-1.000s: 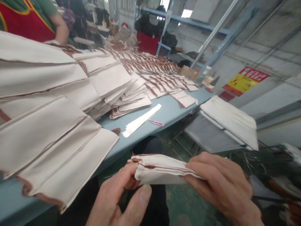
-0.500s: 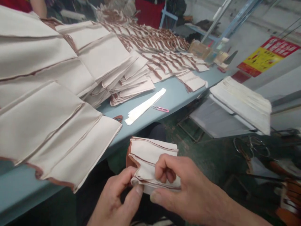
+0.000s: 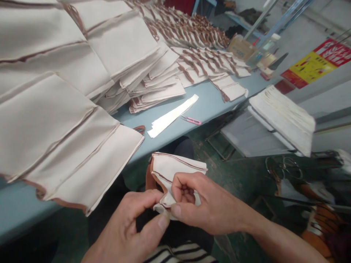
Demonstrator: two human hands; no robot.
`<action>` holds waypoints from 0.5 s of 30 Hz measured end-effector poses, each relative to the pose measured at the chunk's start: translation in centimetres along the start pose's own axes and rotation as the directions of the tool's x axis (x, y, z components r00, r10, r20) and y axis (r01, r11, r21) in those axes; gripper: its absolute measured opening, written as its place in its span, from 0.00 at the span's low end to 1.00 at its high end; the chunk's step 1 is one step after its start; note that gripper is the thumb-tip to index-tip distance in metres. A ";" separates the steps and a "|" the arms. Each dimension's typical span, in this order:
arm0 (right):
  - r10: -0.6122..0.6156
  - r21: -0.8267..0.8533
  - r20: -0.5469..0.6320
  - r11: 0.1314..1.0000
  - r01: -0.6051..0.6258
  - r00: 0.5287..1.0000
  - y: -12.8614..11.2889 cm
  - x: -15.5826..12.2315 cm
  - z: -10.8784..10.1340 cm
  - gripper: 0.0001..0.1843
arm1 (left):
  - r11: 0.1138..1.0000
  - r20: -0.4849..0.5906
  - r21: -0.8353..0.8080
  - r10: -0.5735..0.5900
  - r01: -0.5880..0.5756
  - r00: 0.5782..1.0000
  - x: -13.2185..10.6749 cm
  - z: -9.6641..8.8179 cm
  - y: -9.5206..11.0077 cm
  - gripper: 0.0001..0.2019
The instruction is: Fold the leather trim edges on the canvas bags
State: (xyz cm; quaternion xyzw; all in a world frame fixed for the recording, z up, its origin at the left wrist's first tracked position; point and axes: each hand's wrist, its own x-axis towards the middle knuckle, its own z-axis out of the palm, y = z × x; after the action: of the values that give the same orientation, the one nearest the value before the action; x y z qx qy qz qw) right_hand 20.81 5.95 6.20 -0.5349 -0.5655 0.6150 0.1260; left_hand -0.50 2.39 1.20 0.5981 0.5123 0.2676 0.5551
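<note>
A small cream sewn piece (image 3: 178, 162) with raised seams and a brown inner side is held over my lap, below the table's front edge. My left hand (image 3: 128, 223) pinches its near left corner between thumb and forefinger. Close beside it, my right hand (image 3: 203, 204) has its fingers curled and its thumb pressed against the near edge of the same piece. The fingers of my right hand cover the middle of the piece. A larger cream panel (image 3: 68, 146) with brown edging overhangs the table to the left.
On the blue-grey table (image 3: 164, 140) lie white strips (image 3: 174, 117) and pink-handled thread snips (image 3: 192, 120). Stacked cream panels (image 3: 126, 51) fill the left, with rows of brown-edged pieces (image 3: 189, 33) behind. A stand with a white stack (image 3: 285, 118) is at the right.
My right hand has moved left along the piece, bringing its thumb to the near edge by my left hand. The view has shifted slightly, and a striped cloth shows more at the bottom.
</note>
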 end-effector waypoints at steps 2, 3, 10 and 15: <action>-0.069 -0.102 -0.053 0.993 0.063 0.996 0.0 0.0 0.2 0.07 | 0.996 -0.003 0.029 0.084 -0.084 0.996 0.5 -0.1 -0.4 0.11; -0.112 -0.147 -0.072 0.984 0.100 0.991 0.0 0.0 0.4 0.08 | 0.992 -0.005 0.042 0.122 -0.122 0.993 0.7 -0.1 -0.5 0.11; -0.516 -0.471 -0.161 0.789 0.394 0.841 1.1 0.5 1.3 0.04 | 0.984 0.033 0.068 0.162 -0.164 0.986 1.5 -1.0 0.4 0.13; -0.749 -0.738 -0.081 0.489 0.465 0.658 1.2 0.8 1.5 0.06 | 0.977 0.002 0.066 0.205 -0.205 0.979 1.5 -0.8 1.0 0.15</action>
State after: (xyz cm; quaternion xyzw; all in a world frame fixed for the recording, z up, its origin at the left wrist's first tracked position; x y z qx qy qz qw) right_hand 19.79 5.33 4.46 -0.4121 -0.8600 0.1635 0.2525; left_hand -0.41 4.15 1.93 0.6650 0.4579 0.3077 0.5034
